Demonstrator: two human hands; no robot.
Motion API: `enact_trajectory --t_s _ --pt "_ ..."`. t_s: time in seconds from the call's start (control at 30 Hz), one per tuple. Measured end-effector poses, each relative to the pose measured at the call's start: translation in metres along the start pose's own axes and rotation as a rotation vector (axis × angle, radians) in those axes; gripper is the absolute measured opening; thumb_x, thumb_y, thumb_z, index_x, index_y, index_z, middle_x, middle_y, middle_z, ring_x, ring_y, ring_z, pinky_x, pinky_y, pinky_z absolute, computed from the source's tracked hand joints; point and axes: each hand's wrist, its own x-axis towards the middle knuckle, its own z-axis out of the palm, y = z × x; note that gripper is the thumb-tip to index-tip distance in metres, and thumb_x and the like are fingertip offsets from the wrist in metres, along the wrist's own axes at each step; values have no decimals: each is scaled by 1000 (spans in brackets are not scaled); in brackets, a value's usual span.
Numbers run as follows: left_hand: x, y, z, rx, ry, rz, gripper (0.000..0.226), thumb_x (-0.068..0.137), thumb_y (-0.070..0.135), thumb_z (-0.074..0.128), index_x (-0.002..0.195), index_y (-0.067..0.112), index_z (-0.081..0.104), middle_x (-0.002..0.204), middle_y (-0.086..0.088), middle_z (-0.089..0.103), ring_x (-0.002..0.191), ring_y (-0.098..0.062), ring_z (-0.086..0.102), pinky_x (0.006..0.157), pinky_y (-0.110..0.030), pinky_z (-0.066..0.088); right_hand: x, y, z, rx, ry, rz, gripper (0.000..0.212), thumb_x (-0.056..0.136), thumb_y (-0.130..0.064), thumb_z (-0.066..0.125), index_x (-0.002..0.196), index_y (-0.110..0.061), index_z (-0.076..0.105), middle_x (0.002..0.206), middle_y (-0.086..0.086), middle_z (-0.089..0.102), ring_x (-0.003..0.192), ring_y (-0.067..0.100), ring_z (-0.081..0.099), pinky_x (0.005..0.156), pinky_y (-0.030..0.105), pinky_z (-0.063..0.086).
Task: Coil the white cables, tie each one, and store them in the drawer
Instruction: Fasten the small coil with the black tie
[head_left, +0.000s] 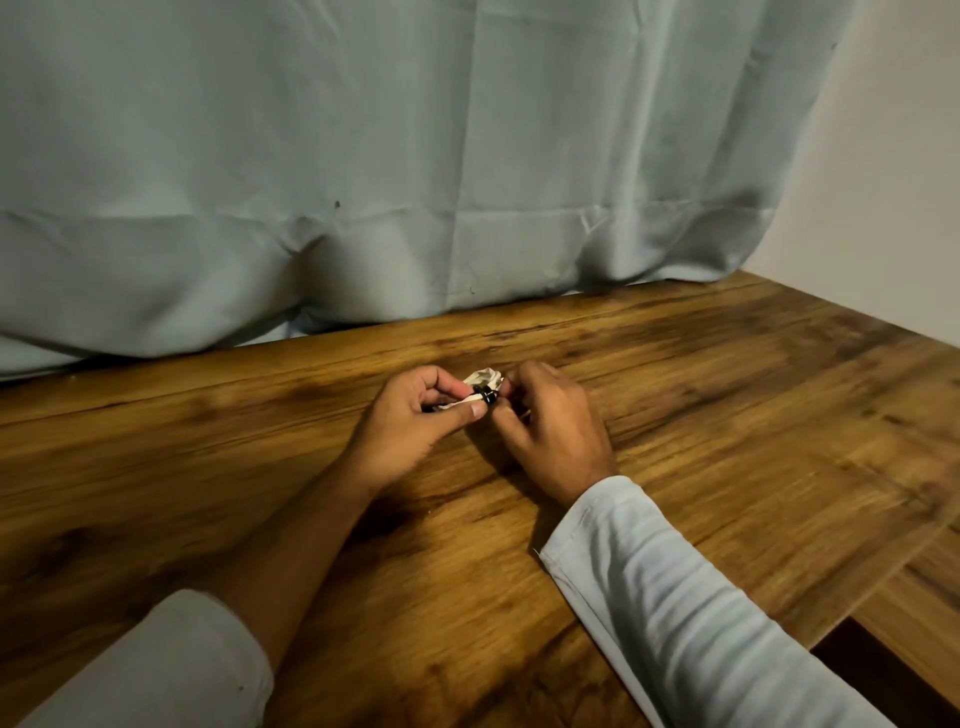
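White cable (485, 378) is at frame center, just above the table (727, 395), held between both hands. It looks like a small, tight, crumpled bundle, off-white; only the top lobes show above the fingers. Individual loops are too small to count.

Left to right:
- Left sleeve (156, 665), lower left: pale, pushed up toward the elbow, forearm bare and running diagonally up to center.
- Left hand (415, 423): fingers curled, thumb and index pinching the bundle's left side. White strand sticks out between the thumb tip and index tip. Small dark bit under the curled fingers, can't tell what it is.
- Black tie (489, 398): wrapped round the bundle's middle, sits right between the two hands and reads as a short dark knot or band against the white.
- Right hand (556, 431): back of hand toward the camera, fingers curled in, fingertips clamped on the black tie at the bundle's right side.
- Right sleeve (675, 597): pale, down to the wrist, crossing the lower right.

Background: light grey-blue curtain (363, 156) fills the upper frame, hem resting on the table's far edge. Plain wall (893, 182) upper right. Dark gap (857, 660) at the table's lower-right edge, contents not visible.
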Motion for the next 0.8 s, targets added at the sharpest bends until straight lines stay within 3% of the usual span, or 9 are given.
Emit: enact_trajectory --t_s 0.17,0.3,0.43,0.5,0.57,0.67,0.8 --pt "-1 -1 -1 39 3 18 15 85 16 84 94 18 72 95 -11 78 85 -20 70 81 -41 55 -1 -2 -2 -41 -20 -41 18 87 -36 60 97 -21 60 96 1 64 83 25 62 70 46 54" --pt "-1 -1 -4 18 -11 22 9 88 14 81 95 12 75 95 -9 79 88 -20 71 89 -44 56 -2 -3 -2 -82 -30 -52 12 88 -29 66 95 -21 60 95 0 63 83 24 61 70 43 53" --pt "0 -2 -8 86 -4 5 11 83 18 86 90 21 77 96 -2 79 97 -35 72 95 -55 56 -2 -2 -1 -120 -75 -85 12 90 -28 66 96 -21 60 96 0 63 84 25 62 71 43 52" --pt "0 -4 -9 120 -21 0 13 80 24 88 88 26 77 94 -3 78 93 -40 71 91 -62 55 -2 -3 -1 -111 -92 -88 13 90 -28 65 98 -19 61 98 1 64 86 25 62 73 44 52" --pt "0 -4 -10 133 -33 9 14 80 20 88 83 26 76 92 -6 77 82 -32 69 87 -62 55 -2 -3 -1 -105 -107 -90 15 89 -29 65 100 -19 62 98 1 64 87 25 62 74 45 52" --pt "0 -1 -8 145 -32 14 17 81 11 87 81 22 75 90 -6 78 79 -19 67 87 -56 57 -2 -3 -2 -111 -120 -85 15 89 -27 67 101 -19 64 99 1 66 88 24 63 74 42 51" --pt "0 -3 -9 218 -23 45 16 81 16 88 80 25 75 89 -1 78 86 -29 72 86 -57 57 -3 -3 -3 -102 -123 -73 13 89 -24 68 100 -18 68 98 2 69 90 24 64 75 43 52"
